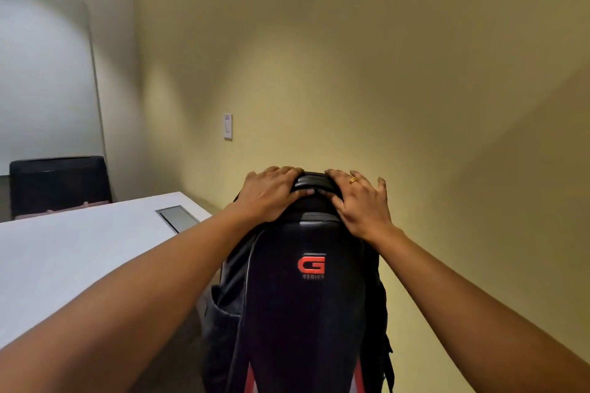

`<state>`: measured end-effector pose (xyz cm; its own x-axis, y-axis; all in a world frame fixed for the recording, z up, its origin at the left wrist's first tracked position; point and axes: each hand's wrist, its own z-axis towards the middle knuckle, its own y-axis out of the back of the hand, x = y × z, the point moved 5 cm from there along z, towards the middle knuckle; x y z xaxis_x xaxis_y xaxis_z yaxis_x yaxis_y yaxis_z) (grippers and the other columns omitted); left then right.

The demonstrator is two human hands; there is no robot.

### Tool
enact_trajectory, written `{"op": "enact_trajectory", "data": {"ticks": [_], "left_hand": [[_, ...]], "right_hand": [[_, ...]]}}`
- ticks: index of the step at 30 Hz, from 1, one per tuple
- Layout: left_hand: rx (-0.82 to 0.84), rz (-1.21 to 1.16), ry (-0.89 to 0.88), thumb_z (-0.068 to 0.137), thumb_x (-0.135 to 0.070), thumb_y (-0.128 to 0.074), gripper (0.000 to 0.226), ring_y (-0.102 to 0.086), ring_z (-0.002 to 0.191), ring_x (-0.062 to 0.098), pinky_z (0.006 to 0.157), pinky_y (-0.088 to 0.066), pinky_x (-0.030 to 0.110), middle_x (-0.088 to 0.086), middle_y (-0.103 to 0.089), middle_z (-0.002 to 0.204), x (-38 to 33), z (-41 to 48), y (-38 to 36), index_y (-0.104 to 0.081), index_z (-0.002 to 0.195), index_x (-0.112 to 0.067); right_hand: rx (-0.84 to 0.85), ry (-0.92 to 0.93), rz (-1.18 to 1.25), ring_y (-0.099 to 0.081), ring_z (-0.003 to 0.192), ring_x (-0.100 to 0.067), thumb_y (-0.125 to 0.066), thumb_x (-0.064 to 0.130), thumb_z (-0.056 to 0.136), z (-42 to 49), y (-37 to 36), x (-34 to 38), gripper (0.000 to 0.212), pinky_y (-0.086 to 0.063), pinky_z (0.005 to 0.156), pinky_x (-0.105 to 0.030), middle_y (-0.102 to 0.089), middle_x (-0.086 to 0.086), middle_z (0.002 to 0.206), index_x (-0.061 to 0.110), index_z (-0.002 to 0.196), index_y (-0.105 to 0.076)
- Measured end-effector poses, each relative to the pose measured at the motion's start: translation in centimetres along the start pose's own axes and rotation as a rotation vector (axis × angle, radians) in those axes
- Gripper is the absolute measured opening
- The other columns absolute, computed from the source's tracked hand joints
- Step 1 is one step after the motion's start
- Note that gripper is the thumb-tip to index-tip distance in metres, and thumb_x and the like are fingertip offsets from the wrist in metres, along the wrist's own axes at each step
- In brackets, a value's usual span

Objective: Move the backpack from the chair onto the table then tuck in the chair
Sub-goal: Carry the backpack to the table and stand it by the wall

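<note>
A black backpack [306,313] with a red "G" logo stands upright right in front of me, to the right of the white table [79,249]. My left hand [269,193] grips the left side of its top, thumb by the carry handle. On the right side of the top, my right hand [360,201], wearing a gold ring, holds on with its fingers curled over. The chair under the backpack is hidden, and I cannot tell whether the bag rests on it or hangs in the air.
A black chair [59,183] stands at the table's far end. A grey cable hatch [177,217] is set in the tabletop near its right edge. Behind the backpack is a beige wall with a white switch [227,126], and a pale board [44,73] covers the left wall.
</note>
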<state>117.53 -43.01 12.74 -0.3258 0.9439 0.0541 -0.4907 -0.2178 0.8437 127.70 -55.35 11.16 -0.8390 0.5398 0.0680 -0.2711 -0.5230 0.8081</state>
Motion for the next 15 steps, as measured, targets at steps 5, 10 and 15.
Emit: {"op": "enact_trajectory", "data": {"ticks": [5,10,15], "left_hand": [[0.013,0.079,0.126,0.088,-0.063,-0.027,0.061,-0.045,0.125,0.022,0.088,-0.04,0.042,-0.004,-0.048,0.139,1.9,4.4,-1.8,-0.036,0.136,-0.026],[0.025,0.155,0.237,0.088,-0.062,-0.028,0.061,-0.045,0.124,0.023,0.09,-0.041,0.042,-0.002,-0.048,0.139,3.7,7.3,-2.5,-0.037,0.136,-0.026],[0.039,0.208,0.336,0.088,-0.061,-0.03,0.059,-0.047,0.121,0.025,0.09,-0.042,0.042,-0.001,-0.049,0.138,6.5,9.3,-3.4,-0.039,0.135,-0.025]], "right_hand": [[0.013,0.122,0.106,-0.026,0.139,-0.022,-0.032,0.046,0.095,6.0,-3.3,-2.0,0.052,-0.008,0.11,-0.06,-0.039,0.0,0.146,0.031,0.143,-0.019],[-0.003,0.253,0.223,-0.042,0.128,-0.024,-0.033,0.049,0.094,11.3,-5.6,-2.4,0.049,-0.022,0.107,-0.054,-0.048,-0.001,0.14,0.029,0.139,-0.03],[-0.034,0.337,0.301,-0.052,0.117,-0.03,-0.035,0.048,0.094,15.7,-8.3,-1.5,0.049,-0.034,0.1,-0.048,-0.056,-0.007,0.132,0.027,0.138,-0.032]]}}
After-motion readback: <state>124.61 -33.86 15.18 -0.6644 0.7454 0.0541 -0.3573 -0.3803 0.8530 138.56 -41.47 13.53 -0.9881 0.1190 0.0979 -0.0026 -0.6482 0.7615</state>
